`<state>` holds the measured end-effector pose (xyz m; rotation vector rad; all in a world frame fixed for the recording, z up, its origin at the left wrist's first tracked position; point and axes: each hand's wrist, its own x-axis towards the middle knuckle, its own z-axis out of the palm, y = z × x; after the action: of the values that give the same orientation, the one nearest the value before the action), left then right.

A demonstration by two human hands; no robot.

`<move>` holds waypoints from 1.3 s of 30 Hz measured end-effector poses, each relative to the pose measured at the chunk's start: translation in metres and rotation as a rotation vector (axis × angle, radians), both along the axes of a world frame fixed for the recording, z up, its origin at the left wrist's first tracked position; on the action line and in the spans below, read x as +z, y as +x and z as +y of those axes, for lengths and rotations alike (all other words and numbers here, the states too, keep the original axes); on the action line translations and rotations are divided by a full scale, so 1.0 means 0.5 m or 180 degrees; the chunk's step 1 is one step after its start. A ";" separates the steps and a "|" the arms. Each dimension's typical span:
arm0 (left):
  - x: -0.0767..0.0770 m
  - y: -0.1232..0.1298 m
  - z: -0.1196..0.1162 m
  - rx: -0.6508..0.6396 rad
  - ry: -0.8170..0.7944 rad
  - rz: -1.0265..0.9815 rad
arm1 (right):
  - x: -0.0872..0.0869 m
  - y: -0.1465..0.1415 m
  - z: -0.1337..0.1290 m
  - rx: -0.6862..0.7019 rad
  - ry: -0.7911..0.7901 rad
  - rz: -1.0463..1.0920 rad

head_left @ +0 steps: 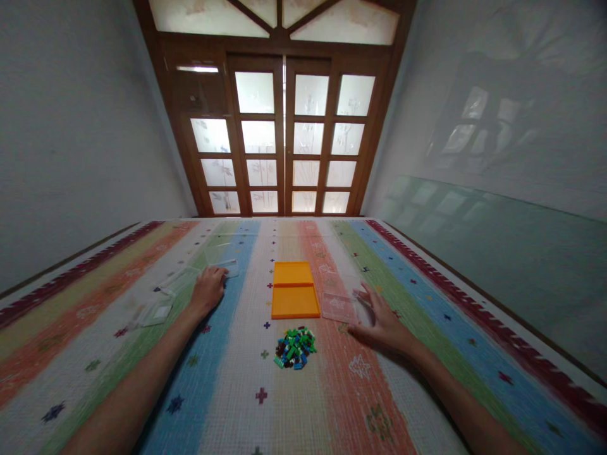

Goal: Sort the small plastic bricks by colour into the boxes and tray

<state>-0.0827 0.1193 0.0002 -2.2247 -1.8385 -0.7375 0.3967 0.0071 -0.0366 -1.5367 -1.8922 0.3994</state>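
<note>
My left hand (208, 291) has its fingers curled at the near left edge of a clear plastic box (230, 268), whose see-through lid stands up behind it. On the other side, my right hand (377, 319) has thumb and fingers around the right end of another clear plastic box (339, 308). Between the hands lies an orange tray-like case (296, 302), opened flat into two shallow halves. Just in front of it sits a small heap of toy building bricks (296, 347), mostly green, with blue, white and dark ones.
More clear plastic boxes (156, 313) lie left of my left forearm, their outlines faint. A striped, patterned cloth (246, 392) covers the surface. Wooden doors with glass panes (284, 145) stand at the far end, and a glass sheet (474, 240) leans along the right wall.
</note>
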 end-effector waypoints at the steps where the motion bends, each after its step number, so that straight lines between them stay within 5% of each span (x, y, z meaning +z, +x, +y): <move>1: 0.002 0.003 -0.008 -0.0054 0.0030 -0.0033 | -0.002 0.002 0.000 0.0001 0.0053 -0.0015; 10: 0.012 0.056 -0.119 -0.0816 0.0563 -0.0272 | 0.046 -0.015 -0.011 -0.0434 0.1397 0.0129; 14: 0.014 0.118 -0.179 -0.1233 0.0819 -0.0295 | 0.074 -0.070 -0.035 -0.0176 0.1876 0.0157; 20: 0.036 0.239 -0.276 -0.2211 0.1242 -0.0536 | 0.082 -0.182 -0.067 0.0821 0.1631 0.0231; 24: 0.037 0.286 -0.316 -0.2606 0.1367 -0.0689 | 0.065 -0.227 -0.079 0.1034 0.1284 0.0352; 30: 0.009 0.293 -0.324 -0.2736 0.1405 -0.0812 | 0.049 -0.236 -0.089 0.1129 0.0927 0.0603; 39: 0.001 0.278 -0.319 -0.2961 0.1467 -0.0960 | 0.063 -0.238 -0.103 0.0891 0.1171 0.0798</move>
<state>0.0565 -0.0404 0.0009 -2.6344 -0.4774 -1.5038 0.2775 -0.0443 -0.0049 -0.9417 -1.8593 0.3258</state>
